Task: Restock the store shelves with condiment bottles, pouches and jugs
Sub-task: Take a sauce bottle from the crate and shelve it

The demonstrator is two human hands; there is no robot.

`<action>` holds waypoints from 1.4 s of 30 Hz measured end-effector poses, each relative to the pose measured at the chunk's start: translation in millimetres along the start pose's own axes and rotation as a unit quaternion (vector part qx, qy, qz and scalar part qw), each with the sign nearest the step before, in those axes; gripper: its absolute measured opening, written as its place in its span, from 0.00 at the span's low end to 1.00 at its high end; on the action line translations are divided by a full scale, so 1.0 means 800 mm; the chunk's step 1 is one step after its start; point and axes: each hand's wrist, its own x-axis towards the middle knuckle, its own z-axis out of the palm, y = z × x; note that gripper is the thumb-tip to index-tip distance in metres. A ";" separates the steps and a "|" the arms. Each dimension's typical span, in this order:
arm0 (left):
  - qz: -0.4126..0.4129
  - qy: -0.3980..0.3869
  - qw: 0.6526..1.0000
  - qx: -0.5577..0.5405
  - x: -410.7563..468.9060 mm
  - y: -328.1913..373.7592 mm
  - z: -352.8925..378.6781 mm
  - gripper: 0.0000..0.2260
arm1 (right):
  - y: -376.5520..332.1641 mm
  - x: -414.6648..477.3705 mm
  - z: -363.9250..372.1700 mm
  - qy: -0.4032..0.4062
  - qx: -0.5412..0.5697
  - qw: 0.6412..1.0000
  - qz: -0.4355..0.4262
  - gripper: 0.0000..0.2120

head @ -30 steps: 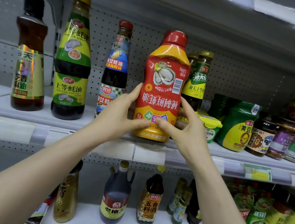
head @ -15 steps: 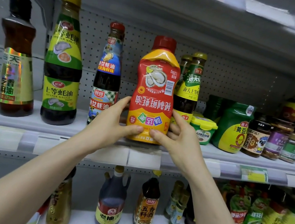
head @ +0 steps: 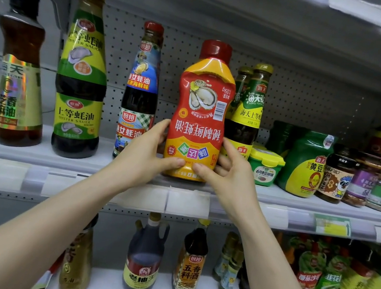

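Restock in progress at a store's condiment bay: the middle shelf (head: 36, 154) carries the row, and a red squeeze bottle (head: 200, 111) stands cap-up at its front edge, in the gap it looks meant to fill. To that bottle's far left are a sesame-oil bottle (head: 21, 71) and a tall green-label oyster sauce bottle (head: 83, 75); just left of it, a blue-label bottle (head: 139, 93); just behind it on the right, two green-capped bottles (head: 250, 108); further right, a green pouch (head: 306, 165) w/ jars beyond. Below it, on the next level down, sits a dark jug (head: 144, 255). The person's left hand (head: 145, 155) and right hand (head: 229, 174) both grip the red bottle low down, one per side, thumbs pressed on the front near the base, fingers wrapped round the back, a two-handed hold that probably steadies a heavy, soft-walled bottle between close neighbours. Its base appears to rest on the shelf, though the thumbs hide part of the contact. Label print reads upside down. A small green tub (head: 265, 164) sits just right of the right hand; blank price tags (head: 188, 203) run directly beneath the bottle.
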 end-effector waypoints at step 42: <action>0.092 0.115 0.945 0.292 0.008 0.002 0.026 0.46 | -0.012 0.024 0.025 0.025 -0.357 0.932 -0.052 0.50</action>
